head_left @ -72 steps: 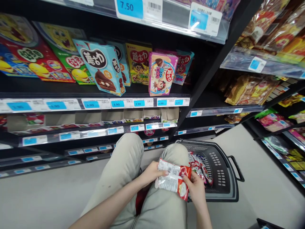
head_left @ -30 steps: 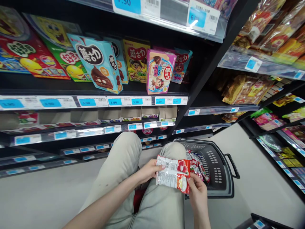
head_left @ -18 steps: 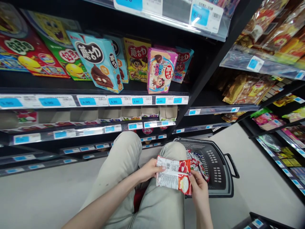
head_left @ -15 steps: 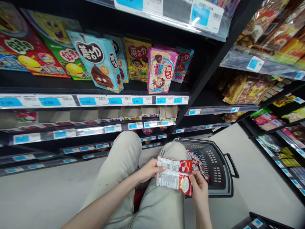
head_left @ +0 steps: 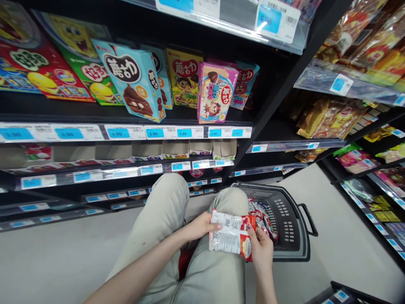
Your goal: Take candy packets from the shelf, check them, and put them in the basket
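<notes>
A red and white snack packet (head_left: 230, 234) with a barcode on its back rests over my right knee. My left hand (head_left: 199, 226) pinches its left edge with closed fingers. My right hand (head_left: 261, 248) grips its right edge, the thumb pressed on the red part. Just beyond the packet, a dark plastic shopping basket (head_left: 291, 223) stands on the floor with more red packets (head_left: 261, 217) inside. I am crouched, both knees in beige trousers (head_left: 167, 219) pointing at the shelves.
Black shelves (head_left: 126, 131) with blue price tags run ahead, holding a light blue biscuit box (head_left: 133, 86) and a pink box (head_left: 215, 97). More bagged snacks (head_left: 332, 118) fill the shelves at right. A pale floor (head_left: 332, 236) stretches past the basket.
The packet has been turned slightly in both hands and sits a little lower over the knee. My right thumb now covers more of its red end.
</notes>
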Demonstrator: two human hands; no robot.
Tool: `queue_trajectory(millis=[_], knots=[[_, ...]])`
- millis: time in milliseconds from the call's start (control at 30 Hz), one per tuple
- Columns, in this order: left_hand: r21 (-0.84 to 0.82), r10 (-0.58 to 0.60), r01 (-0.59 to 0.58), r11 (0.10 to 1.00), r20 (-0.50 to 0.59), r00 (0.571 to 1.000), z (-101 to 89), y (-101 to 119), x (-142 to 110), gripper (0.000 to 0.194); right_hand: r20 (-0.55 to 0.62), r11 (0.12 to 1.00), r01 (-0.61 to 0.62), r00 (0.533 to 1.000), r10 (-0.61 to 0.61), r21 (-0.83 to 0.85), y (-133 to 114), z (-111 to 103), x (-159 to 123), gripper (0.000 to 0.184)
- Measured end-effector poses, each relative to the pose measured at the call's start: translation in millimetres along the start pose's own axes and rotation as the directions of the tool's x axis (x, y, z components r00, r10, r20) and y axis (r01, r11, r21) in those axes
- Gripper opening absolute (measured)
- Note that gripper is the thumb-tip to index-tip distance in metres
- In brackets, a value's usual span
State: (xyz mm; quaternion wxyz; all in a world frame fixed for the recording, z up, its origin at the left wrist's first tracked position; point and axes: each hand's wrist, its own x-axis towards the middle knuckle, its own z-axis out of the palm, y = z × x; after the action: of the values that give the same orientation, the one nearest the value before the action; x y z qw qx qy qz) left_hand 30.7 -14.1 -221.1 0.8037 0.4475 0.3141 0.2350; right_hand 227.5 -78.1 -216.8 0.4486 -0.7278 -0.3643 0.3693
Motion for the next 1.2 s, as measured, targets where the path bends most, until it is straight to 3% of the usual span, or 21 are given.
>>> queue_trajectory(millis=[167,233,333,433,600,667,733,800,833,900,933,967,1033,1067,1133,1167,1200], knots=[[0.022,-0.095,0.095,0.995,0.035,0.995,-2.3,-1.5,-3.3,0.039,-0.107,0.99,0.101,0.988,-0.112,-0.103,-1.9,-4.4,-2.9,0.037],[0.041,-0.107,0.107,0.993,-0.002,0.994,-0.4,-4.3,-2.1,0.041,-0.148,0.985,0.113,0.98,-0.133,-0.131,-3.8,-3.4,-9.3,0.034],[0.155,0.026,0.013,0.988,-0.248,0.968,3.9,-5.5,0.4,0.042,-0.189,0.981,0.105,0.972,-0.136,-0.164,-5.7,5.6,-24.5,0.032],[0.391,0.251,-0.075,0.917,-0.42,0.872,4.0,-0.9,0.2,0.041,-0.215,0.988,0.082,0.971,-0.108,-0.128,-5.5,22.1,-41.0,0.033],[0.668,0.41,-0.021,0.744,-0.431,0.804,-6.0,6.7,-8.0,0.033,-0.277,0.997,0.052,0.959,-0.068,-0.063,-2.1,41.2,-50.6,0.037],[0.698,0.44,-0.025,0.716,-0.423,0.793,-9.5,6.3,-10.6,0.03,-0.292,0.991,0.1,0.948,-0.123,-0.091,-0.4,40.4,-49.6,0.035],[0.691,0.457,-0.048,0.721,-0.423,0.783,-10.7,4.8,-10.8,0.03,-0.3,0.958,0.218,0.916,-0.267,-0.188,-0.6,35.7,-49.5,0.028],[0.651,0.464,-0.072,0.756,-0.454,0.761,-8.5,3.8,-8.9,0.031,-0.27,0.835,0.421,0.809,-0.522,-0.353,-5.9,30.3,-51.8,0.017],[0.617,0.459,-0.086,0.782,-0.477,0.749,-6.1,3.7,-7.7,0.031,-0.2,0.718,0.546,0.718,-0.667,-0.432,-11.3,28.6,-53.8,0.012],[0.488,0.4,-0.122,0.864,-0.52,0.754,-0.2,4.2,-5.7,0.027,0.039,0.393,0.762,0.478,-0.878,-0.514,-27.6,29.3,-58.5,0.016],[0.374,0.335,-0.141,0.916,-0.523,0.784,2.3,4.8,-5.6,0.028,0.181,0.219,0.838,0.348,-0.92,-0.5,-37.5,32.0,-60.6,0.019],[0.22,0.24,-0.148,0.964,-0.49,0.838,3.8,5.5,-6.1,0.031,0.306,0.076,0.875,0.247,-0.919,-0.478,-47.3,35.8,-62.2,0.02],[-0.16,0.05,-0.1,0.982,-0.289,0.956,2.1,7.7,-9.0,0.043,0.485,-0.139,0.906,0.08,-0.871,-0.4,-63.2,44.6,-63.2,0.02],[-0.336,-0.003,-0.047,0.941,-0.145,0.989,-1.5,9.5,-10.9,0.048,0.541,-0.204,0.909,0.027,-0.84,-0.362,-67.6,48.2,-62.3,0.02],[-0.585,0.005,0.048,0.81,0.09,0.996,-12.5,14.7,-14.5,0.058,0.609,-0.265,0.917,-0.031,-0.793,-0.298,-67.9,51.5,-58.2,0.023],[-0.664,0.044,0.067,0.745,0.148,0.988,-18.5,17.9,-15.8,0.062,0.617,-0.256,0.924,-0.029,-0.787,-0.283,-64.3,50.8,-55.4,0.024],[-0.723,0.086,0.062,0.688,0.166,0.982,-23.8,21.0,-16.7,0.065,0.609,-0.207,0.938,0.004,-0.793,-0.276,-59.0,48.9,-52.5,0.025]])
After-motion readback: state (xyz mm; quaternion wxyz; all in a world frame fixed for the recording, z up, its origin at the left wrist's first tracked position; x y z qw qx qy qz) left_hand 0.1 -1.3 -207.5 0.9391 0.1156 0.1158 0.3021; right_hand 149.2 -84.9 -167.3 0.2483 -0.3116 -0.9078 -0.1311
